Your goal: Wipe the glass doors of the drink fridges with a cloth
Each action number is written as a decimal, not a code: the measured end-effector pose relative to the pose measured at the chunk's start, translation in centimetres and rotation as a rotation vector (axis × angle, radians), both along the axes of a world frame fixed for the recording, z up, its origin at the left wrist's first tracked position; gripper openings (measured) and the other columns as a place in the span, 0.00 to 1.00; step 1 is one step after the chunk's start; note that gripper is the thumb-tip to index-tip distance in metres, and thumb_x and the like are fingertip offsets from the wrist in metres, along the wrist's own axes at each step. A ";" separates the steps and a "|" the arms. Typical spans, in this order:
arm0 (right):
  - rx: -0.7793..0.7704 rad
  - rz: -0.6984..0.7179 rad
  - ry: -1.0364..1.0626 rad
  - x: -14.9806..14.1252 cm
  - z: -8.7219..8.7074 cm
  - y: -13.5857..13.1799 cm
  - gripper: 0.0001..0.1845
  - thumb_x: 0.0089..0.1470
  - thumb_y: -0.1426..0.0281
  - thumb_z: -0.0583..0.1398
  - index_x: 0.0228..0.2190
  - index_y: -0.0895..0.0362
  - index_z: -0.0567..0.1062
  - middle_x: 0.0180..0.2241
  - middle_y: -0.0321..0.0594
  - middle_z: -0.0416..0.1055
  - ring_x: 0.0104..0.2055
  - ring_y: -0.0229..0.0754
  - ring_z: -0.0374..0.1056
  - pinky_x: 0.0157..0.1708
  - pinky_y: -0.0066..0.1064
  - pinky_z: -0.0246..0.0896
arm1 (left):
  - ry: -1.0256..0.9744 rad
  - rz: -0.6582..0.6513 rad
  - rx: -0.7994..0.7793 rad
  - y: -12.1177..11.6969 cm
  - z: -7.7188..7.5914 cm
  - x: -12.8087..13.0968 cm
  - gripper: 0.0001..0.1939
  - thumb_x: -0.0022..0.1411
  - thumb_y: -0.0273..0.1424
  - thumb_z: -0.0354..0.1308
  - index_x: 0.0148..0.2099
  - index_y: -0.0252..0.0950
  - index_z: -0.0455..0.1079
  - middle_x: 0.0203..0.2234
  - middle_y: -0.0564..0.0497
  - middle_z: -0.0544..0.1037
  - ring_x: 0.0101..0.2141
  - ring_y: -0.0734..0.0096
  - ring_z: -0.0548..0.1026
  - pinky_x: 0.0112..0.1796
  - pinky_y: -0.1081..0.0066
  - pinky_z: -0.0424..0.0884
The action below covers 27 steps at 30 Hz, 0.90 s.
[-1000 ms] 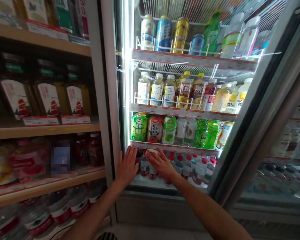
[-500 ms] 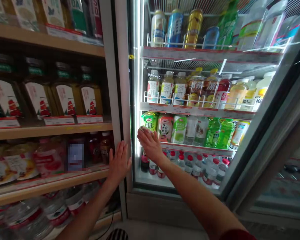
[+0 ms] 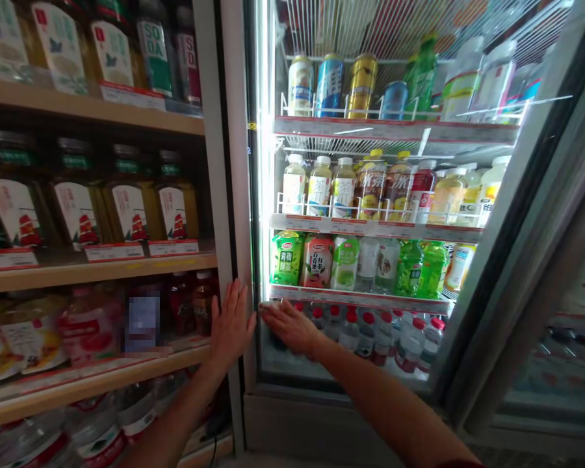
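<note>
My left hand (image 3: 231, 325) lies flat and open on the white frame of the drinks cooler (image 3: 234, 195), fingers pointing up. My right hand (image 3: 287, 328) reaches into the cooler at the left end of the bottom shelf, palm down and fingers stretched towards the frame. It sits just below the price rail (image 3: 361, 299), among red-capped bottles (image 3: 370, 331). Something pale shows at its fingertips; I cannot make out what. Green and pink tea bottles (image 3: 302, 260) stand on the shelf above the hand.
The cooler's glass door (image 3: 531, 214) stands open to the right. Upper cooler shelves hold juice bottles (image 3: 346, 188) and cans (image 3: 329, 84). To the left, wooden shelves (image 3: 97, 270) carry oil bottles (image 3: 127, 208), red-labelled jars and water bottles (image 3: 92, 435) low down.
My right hand dropped from the green tea bottle on the shelf above to the left end of the bottom shelf. My left hand stayed flat on the cooler frame. The view tilted slightly upward.
</note>
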State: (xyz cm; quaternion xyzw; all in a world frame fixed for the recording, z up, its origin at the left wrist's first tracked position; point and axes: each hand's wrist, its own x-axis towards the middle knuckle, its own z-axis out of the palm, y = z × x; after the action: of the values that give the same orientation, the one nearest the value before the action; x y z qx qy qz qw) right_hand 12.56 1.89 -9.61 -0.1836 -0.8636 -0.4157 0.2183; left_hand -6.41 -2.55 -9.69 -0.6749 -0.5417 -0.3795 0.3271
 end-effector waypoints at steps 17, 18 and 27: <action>0.116 -0.395 0.557 14.0 1.2 -2.9 0.26 0.56 0.69 0.54 0.57 0.50 0.60 0.61 0.42 0.55 0.67 0.45 0.36 0.63 0.52 0.21 | 0.137 -0.223 -0.024 -0.9 0.3 9.7 0.29 0.61 0.31 0.49 0.62 0.29 0.51 0.61 0.37 0.55 0.62 0.56 0.51 0.59 0.49 0.48; 0.109 -0.392 0.546 14.6 0.8 -3.2 0.26 0.56 0.69 0.54 0.56 0.51 0.61 0.60 0.43 0.56 0.67 0.45 0.37 0.63 0.51 0.21 | 0.143 -0.251 -0.024 -1.0 0.4 10.4 0.29 0.60 0.31 0.50 0.62 0.29 0.51 0.61 0.38 0.56 0.62 0.56 0.51 0.59 0.50 0.47; 0.149 -0.472 0.705 19.9 1.6 -3.8 0.26 0.57 0.68 0.53 0.57 0.51 0.60 0.62 0.44 0.51 0.66 0.47 0.38 0.62 0.53 0.26 | 0.205 -0.362 -0.035 -1.2 1.3 15.9 0.31 0.59 0.32 0.51 0.63 0.30 0.51 0.61 0.39 0.56 0.63 0.58 0.50 0.61 0.51 0.43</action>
State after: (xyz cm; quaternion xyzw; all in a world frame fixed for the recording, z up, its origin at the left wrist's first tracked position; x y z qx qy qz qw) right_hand 32.51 -1.88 -8.04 -0.4905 -0.6381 -0.4275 0.4117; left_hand 9.53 -3.73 -8.35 -0.8019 -0.3818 -0.3519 0.2955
